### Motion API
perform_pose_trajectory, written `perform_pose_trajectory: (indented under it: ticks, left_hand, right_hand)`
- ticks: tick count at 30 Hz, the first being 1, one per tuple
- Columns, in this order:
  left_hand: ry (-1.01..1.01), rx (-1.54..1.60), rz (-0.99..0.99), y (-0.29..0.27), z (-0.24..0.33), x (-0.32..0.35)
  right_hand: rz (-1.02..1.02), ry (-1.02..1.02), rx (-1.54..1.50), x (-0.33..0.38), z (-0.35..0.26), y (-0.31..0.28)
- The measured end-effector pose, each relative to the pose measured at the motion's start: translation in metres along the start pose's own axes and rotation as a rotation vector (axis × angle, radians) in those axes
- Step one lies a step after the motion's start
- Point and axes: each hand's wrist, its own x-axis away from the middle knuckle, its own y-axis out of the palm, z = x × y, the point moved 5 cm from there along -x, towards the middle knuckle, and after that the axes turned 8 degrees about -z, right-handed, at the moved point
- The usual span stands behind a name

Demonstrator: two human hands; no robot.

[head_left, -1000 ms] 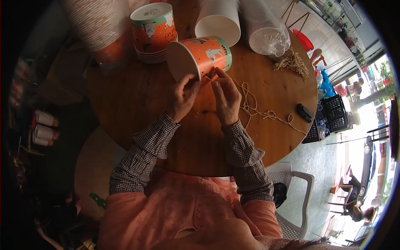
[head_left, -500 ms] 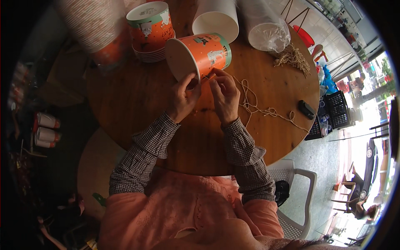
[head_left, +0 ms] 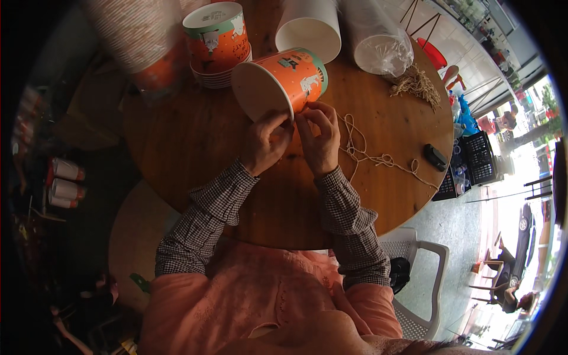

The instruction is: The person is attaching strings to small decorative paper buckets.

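Note:
An orange paper bucket (head_left: 294,80) with a green base band and printed figures lies tilted on its side, its open mouth facing left. My left hand (head_left: 269,142) pinches its rim, the thumb inside the mouth. Close beside it, my right hand (head_left: 319,135) is closed, thumb and forefinger pressed together against the bucket's side near the rim. Whatever those fingers hold is hidden. A thin beige twine (head_left: 384,160) lies in loose loops on the table, one end passing out of sight by my right hand.
Stacked orange buckets (head_left: 217,44) stand beyond on the round wooden table (head_left: 195,154). A white tub (head_left: 307,38), a plastic-wrapped white stack (head_left: 378,47), a twine bundle (head_left: 417,89) and a small black object (head_left: 435,156) sit to the right. A white chair (head_left: 435,278) stands below.
The bucket has turned slightly, its rim now lower and nearer me. My left hand has shifted a little right with the rim, and my right fingers have moved closer to it.

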Motion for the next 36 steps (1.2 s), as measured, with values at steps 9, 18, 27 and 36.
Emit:
perform_pose_trajectory:
  ticks: [9,18,27,36]
  left_hand:
    - [-0.297,0.439,0.109,0.001,-0.020,-0.001]
    - [0.030,-0.095,0.207,-0.016,0.022,-0.006]
    - [0.116,0.128,0.131,-0.014,0.013,-0.014]
    - [-0.070,0.407,0.132,-0.002,-0.009,-0.010]
  right_hand:
    - [-0.046,-0.014,-0.040,-0.002,-0.003,0.008]
    - [-0.107,0.021,-0.139,-0.001,0.001,0.013]
    - [-0.140,0.096,-0.166,-0.001,-0.002,0.006]
    - [-0.105,-0.087,0.386,0.001,-0.022,-0.010]
